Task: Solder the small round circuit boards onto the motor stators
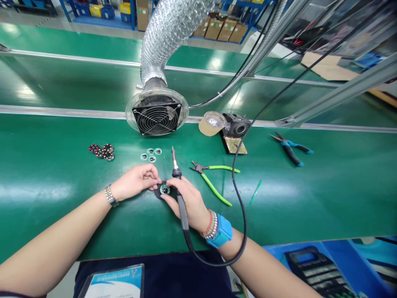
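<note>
Dark discs [101,151] and small green boards [151,154]: loose on the green bench [46,178].
Left hand [135,182]: fingertips pinched on the black round holder [164,190], which lies flat on the bench between both hands.
Right hand [190,203]: fingers curled around the soldering iron [175,163], tip up.
Green-handled pliers [214,182]: just beside it, to the right.

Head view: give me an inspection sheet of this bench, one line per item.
Surface: green bench mat, glossy with glare patches.
Job's things: round circuit board seated in a black holder; soldering iron with its tip pointing away from the person.
Clutter: green-handled cutters, blue-handled pliers, red-black discs, green-white discs, iron stand, tan roll.
Grippers: left hand pinches the holder's edge; right hand grips the iron and touches the board.
Cables: black iron cord loops past the right wrist and runs up overhead.
Surroundings: fume fan on a foil duct; cardboard boxes on shelving beyond.
</note>
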Tool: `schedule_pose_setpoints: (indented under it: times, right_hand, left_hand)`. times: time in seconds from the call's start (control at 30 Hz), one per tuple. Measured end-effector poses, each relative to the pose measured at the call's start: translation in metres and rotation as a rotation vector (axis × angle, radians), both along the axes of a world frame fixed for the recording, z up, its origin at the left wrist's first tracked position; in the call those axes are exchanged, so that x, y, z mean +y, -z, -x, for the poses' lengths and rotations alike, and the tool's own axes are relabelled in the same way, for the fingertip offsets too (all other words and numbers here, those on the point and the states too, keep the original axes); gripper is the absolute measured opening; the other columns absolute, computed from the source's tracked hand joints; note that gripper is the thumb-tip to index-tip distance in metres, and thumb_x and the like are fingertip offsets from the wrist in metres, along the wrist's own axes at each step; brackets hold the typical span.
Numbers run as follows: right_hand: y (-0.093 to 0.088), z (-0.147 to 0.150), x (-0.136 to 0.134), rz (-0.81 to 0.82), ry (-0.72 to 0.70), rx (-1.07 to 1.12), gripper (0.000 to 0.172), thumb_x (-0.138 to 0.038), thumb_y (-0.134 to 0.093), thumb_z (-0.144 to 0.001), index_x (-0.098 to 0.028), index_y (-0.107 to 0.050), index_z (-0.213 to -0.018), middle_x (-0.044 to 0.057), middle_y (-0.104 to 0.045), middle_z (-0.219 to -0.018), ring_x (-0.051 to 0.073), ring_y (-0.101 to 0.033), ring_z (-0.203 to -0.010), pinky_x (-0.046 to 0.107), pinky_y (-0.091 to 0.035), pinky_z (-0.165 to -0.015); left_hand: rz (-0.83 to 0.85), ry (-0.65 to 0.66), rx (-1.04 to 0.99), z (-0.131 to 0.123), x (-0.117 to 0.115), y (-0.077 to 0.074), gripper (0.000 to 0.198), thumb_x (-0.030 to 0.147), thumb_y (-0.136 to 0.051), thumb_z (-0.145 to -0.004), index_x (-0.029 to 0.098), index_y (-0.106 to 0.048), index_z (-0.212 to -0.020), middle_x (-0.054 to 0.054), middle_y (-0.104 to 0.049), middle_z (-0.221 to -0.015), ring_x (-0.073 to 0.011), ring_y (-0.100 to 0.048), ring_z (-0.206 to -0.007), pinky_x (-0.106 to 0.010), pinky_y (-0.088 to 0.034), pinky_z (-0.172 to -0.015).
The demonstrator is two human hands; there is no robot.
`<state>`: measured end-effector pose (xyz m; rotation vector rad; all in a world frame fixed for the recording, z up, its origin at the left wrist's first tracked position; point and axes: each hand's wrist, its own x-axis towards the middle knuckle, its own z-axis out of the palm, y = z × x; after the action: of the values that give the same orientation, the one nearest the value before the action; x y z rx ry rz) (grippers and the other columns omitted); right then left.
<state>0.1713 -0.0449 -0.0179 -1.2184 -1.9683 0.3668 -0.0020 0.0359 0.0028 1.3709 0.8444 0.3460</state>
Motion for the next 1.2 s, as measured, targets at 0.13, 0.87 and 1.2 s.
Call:
schedule_pose_setpoints:
  times: [0.13, 0.87, 1.2]
  right_hand:
    - [-0.001, 0.000, 0.000, 0.037, -0.003, -0.002, 0.027, -0.018, -0.058, -0.078, -0.018, -0.047, -0.103, 0.007, -0.058, -0.085, 0.019, -0.054, -0.077, 0.033, -0.049, -0.069]
    - [-0.005, -0.009, 0.010, 0.174, -0.106, 0.120, 0.031, -0.021, -0.063, -0.074, -0.019, -0.048, -0.101, 0.004, -0.059, -0.088, 0.015, -0.059, -0.077, 0.027, -0.050, -0.070]
    - [-0.010, -0.008, 0.007, 0.073, -0.112, 0.041, 0.025, -0.015, -0.057, -0.077, -0.020, -0.047, -0.100, 0.005, -0.061, -0.090, 0.016, -0.058, -0.080, 0.028, -0.050, -0.072]
  left_hand:
    - [-0.114, 0.102, 0.086, 0.004, 0.002, -0.003, 0.008, 0.020, -0.055, -0.076, 0.014, -0.052, -0.079, 0.000, -0.058, -0.073, -0.0097, -0.053, -0.066, -0.024, -0.042, -0.065]
    - [-0.702, 0.227, 0.371, -0.002, -0.009, 0.002, 0.032, 0.038, -0.066, -0.068, 0.015, -0.057, -0.088, -0.002, -0.052, -0.078, -0.0145, -0.048, -0.068, -0.025, -0.039, -0.061]
    - [-0.667, 0.224, 0.366, -0.003, -0.010, 0.003, 0.032, 0.035, -0.069, -0.066, 0.014, -0.056, -0.087, -0.003, -0.053, -0.082, -0.0136, -0.049, -0.067, -0.025, -0.041, -0.062]
